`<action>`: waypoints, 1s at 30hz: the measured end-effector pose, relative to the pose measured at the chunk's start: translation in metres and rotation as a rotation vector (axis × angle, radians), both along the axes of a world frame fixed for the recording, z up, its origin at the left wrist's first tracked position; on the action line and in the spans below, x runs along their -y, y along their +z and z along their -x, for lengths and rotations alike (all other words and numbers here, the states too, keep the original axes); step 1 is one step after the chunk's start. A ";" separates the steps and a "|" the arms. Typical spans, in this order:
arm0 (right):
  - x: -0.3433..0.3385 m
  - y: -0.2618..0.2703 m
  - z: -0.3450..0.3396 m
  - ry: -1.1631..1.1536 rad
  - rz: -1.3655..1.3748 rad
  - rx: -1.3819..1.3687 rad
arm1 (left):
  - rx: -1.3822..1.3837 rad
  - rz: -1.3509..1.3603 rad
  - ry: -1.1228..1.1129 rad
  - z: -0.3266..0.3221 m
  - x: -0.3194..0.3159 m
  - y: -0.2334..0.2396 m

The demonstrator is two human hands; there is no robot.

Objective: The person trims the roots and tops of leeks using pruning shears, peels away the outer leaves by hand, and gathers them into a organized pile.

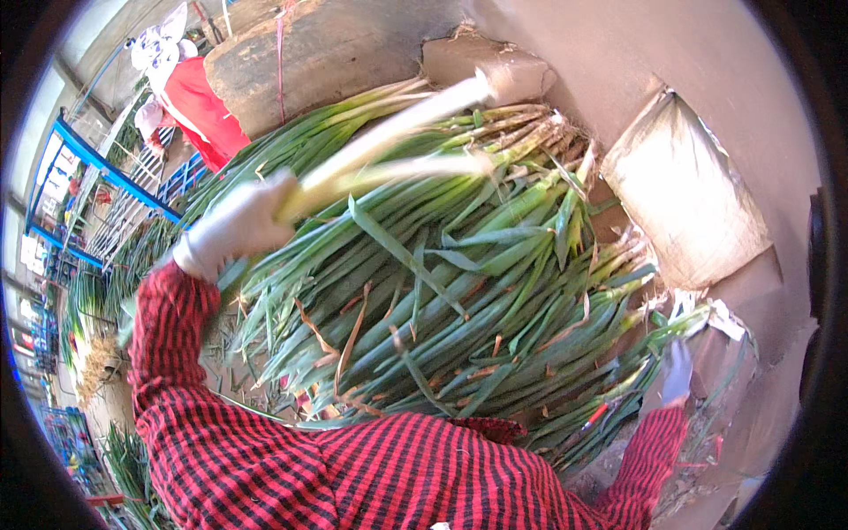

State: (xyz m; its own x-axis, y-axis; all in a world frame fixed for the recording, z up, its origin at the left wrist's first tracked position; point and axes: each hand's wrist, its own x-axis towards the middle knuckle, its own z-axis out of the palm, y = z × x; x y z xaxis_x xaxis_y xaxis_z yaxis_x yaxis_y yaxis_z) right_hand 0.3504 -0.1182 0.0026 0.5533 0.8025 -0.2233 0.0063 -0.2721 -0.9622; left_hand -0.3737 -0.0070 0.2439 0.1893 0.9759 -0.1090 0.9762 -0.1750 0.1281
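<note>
My left hand (232,222), in a white glove, is closed around several green onions (404,136) with pale stems, blurred by motion, held above the left part of the heap. Before me lies a large heap of long green onions (424,265), their leaves towards me and their root ends towards the far right. At the right, my right hand (676,371), in a pale glove, is beside stripped pale peelings and leaves (692,321); whether it grips them is unclear. A small red and white tool or stick (596,416) lies on the leaves left of that hand.
A padded light-coloured block (689,199) stands beyond the heap at the right. A large brown bale-like block (331,53) with a pink string is at the back. Another person in red (199,106) works at the upper left, near a blue metal frame (112,175) and more onions (86,311).
</note>
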 end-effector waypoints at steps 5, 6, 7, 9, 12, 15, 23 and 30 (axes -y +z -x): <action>0.040 -0.001 0.020 0.069 0.034 -0.079 | -0.162 -0.316 0.017 0.070 -0.161 0.021; 0.041 -0.001 0.037 0.073 0.047 -0.104 | -0.258 -0.381 -0.031 0.098 -0.198 0.016; 0.049 0.001 0.047 0.054 0.072 -0.112 | -0.294 -0.415 -0.062 0.102 -0.229 0.006; 0.071 -0.017 0.054 0.066 0.093 -0.108 | -0.437 -0.531 0.170 0.089 -0.274 -0.029; 0.112 -0.025 0.095 -0.085 0.185 -0.099 | -0.031 -0.454 0.088 0.013 -0.302 -0.087; 0.166 -0.052 0.128 -0.096 0.330 0.106 | 0.073 -0.475 -0.403 -0.077 -0.271 -0.129; 0.234 -0.162 0.192 -0.238 0.649 0.475 | 0.310 -0.041 -1.214 -0.230 -0.102 -0.076; 0.207 -0.107 0.190 -0.372 0.729 0.865 | 0.348 0.583 -1.466 -0.303 -0.018 -0.096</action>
State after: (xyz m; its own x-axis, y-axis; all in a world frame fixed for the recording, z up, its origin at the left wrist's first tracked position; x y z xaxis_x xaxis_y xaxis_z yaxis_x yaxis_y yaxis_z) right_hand 0.1606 -0.3249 -0.1041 0.9167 0.3995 0.0017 0.3822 -0.8756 -0.2953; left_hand -0.0709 0.0110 0.1483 0.9673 -0.2143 -0.1358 -0.0677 -0.7339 0.6759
